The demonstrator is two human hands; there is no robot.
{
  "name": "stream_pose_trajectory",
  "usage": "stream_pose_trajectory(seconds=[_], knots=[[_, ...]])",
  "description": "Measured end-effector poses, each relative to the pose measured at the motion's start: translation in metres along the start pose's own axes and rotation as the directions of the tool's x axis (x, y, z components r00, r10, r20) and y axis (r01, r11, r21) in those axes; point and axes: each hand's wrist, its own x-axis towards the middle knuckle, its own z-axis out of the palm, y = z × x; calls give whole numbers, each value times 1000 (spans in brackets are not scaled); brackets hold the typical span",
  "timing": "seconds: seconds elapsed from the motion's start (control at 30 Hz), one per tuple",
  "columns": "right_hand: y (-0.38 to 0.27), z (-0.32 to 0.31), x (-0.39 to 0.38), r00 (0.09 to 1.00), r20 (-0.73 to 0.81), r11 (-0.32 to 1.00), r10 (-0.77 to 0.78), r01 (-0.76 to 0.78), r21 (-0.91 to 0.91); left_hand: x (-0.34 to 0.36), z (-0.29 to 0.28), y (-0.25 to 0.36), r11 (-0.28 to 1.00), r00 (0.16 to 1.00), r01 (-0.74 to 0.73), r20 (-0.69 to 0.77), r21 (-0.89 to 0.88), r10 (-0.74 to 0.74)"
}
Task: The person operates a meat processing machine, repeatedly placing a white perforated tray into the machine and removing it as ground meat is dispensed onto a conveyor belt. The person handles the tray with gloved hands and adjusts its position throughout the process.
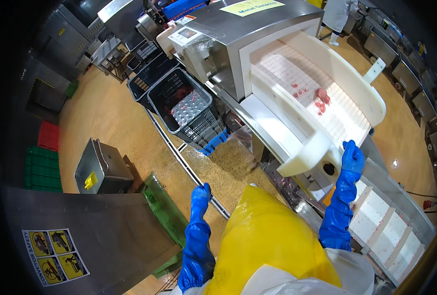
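My left hand (200,197), in a blue glove with a long blue sleeve, hangs over the floor with its fingers curled in. Nothing shows in it. My right hand (352,158), gloved alike, is closed at the near end of a white conveyor belt (343,118). No object is visible in its fingers, though their inner side is partly hidden. On the belt lie a larger lump of pink raw meat (322,96) and several small meat scraps (319,106). White guide walls (341,64) flank the belt, which comes out of a steel metal detector (238,44).
A cleated white conveyor (383,228) slopes below my right arm. Black crates (198,129), one holding a studded sheet, stand left of the machine. A steel bin (112,169) with a yellow item stands farther left, behind a steel panel (100,221). A person (337,14) stands beyond.
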Motion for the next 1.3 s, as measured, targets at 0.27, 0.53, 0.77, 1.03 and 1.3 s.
stream_pose_trajectory(seconds=[0.27, 0.53, 0.77, 1.03, 1.3], knots=[[0, 19, -2, 991, -111, 984, 70, -87, -157, 154, 22, 174, 801, 783, -590, -318, -105, 535], [-49, 14, -13, 973, -170, 880, 159, -217, -422, 164, 42, 378, 442, 500, -828, 97, 345, 861], [-63, 17, -13, 951, -261, 780, 166, -289, -556, 190, 69, 373, 397, 419, -845, -19, 358, 908], [-63, 20, -13, 928, -298, 767, 226, -358, -533, 188, 68, 373, 399, 411, -845, -46, 357, 911], [-62, 14, -11, 941, -282, 725, 189, -327, -606, 169, 61, 388, 495, 567, -788, 118, 366, 815]])
